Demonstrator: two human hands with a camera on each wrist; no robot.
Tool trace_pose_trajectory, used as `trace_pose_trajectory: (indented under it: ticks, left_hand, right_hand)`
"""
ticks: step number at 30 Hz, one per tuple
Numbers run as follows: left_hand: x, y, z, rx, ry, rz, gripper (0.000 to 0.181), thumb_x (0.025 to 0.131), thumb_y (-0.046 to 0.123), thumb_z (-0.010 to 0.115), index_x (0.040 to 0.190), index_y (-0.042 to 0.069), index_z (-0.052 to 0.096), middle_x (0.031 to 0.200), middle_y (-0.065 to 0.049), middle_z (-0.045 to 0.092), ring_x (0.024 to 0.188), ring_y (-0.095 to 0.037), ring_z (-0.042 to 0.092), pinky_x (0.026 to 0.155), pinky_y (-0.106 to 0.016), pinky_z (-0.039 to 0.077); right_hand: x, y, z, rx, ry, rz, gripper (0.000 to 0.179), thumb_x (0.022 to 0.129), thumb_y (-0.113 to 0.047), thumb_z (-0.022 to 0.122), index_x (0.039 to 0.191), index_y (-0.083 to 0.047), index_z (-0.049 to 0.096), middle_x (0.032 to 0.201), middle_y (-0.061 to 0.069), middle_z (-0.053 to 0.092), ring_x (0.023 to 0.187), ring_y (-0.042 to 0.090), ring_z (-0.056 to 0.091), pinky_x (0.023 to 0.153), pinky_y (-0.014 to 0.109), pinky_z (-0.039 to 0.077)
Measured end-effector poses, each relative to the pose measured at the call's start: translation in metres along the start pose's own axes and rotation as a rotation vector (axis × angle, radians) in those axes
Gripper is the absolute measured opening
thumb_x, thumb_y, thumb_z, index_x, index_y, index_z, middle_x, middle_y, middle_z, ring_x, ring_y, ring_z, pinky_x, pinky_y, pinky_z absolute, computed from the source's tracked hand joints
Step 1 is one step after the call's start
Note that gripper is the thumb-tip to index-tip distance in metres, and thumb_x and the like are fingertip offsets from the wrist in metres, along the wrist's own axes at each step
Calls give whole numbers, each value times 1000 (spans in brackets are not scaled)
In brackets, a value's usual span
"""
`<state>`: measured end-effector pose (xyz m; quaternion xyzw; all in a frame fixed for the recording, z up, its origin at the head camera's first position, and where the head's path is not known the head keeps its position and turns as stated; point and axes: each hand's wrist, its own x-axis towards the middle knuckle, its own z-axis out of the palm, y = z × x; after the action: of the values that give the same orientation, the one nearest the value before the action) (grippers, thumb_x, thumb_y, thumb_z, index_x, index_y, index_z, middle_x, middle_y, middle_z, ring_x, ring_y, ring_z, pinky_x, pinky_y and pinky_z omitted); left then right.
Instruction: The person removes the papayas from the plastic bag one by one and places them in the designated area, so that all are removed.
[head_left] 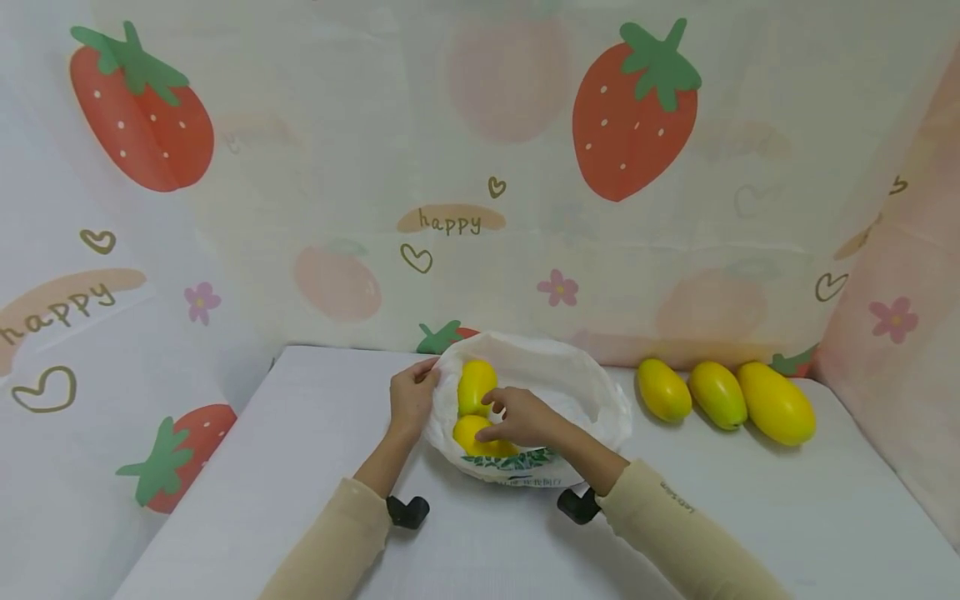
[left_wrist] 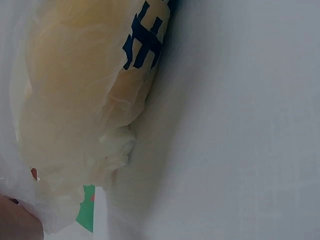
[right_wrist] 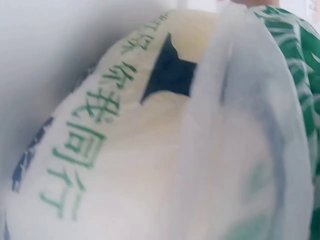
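A white plastic bag (head_left: 603,392) with green and dark print stands with its mouth open on the table. Two yellow mangoes, an upper one (head_left: 476,385) and a lower one (head_left: 468,432), lie inside on its left. My left hand (head_left: 411,402) pinches the bag's left rim; in the left wrist view only a bit of that hand (left_wrist: 19,220) shows beside the plastic. Over the bag's mouth, my right hand (head_left: 525,419) has its fingers spread apart, thumb at the lower mango and fingertips by the upper one. The right wrist view shows mostly the bag's printed side (right_wrist: 125,150).
Three more yellow mangoes, a left (head_left: 664,390), a middle (head_left: 717,394) and a right one (head_left: 776,403), sit at the table's back right. A strawberry-print cloth (head_left: 450,108) hangs behind. Black wrist mounts (head_left: 408,512) show at the cuffs. The white table (head_left: 480,558) extends in front.
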<state>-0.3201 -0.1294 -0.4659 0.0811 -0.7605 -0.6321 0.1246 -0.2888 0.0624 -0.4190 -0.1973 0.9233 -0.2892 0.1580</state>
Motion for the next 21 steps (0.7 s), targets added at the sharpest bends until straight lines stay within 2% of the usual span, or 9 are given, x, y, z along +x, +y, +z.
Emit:
trace_pose_trajectory:
  ticks: [8,21]
  left_hand:
    - [1,-4,-1,-18,-2,27,29,96,14,57,120,1,68,115,-18,70,98,-24,67,85,-26,57]
    - [-1,-3,-2,-13,-2,19,30,96,15,57,121,3,68,116,-16,70,100,-25,67,93,-34,56]
  right_hand:
    - [5,-1,8,-50,-33,57,64,79,-38,79,132,-8,58,114,11,64,93,21,56,89,37,54]
    - [1,-5,13,-41,-39,56,65,77,-38,81,129,-6,58,100,6,62,88,20,54,83,34,51]
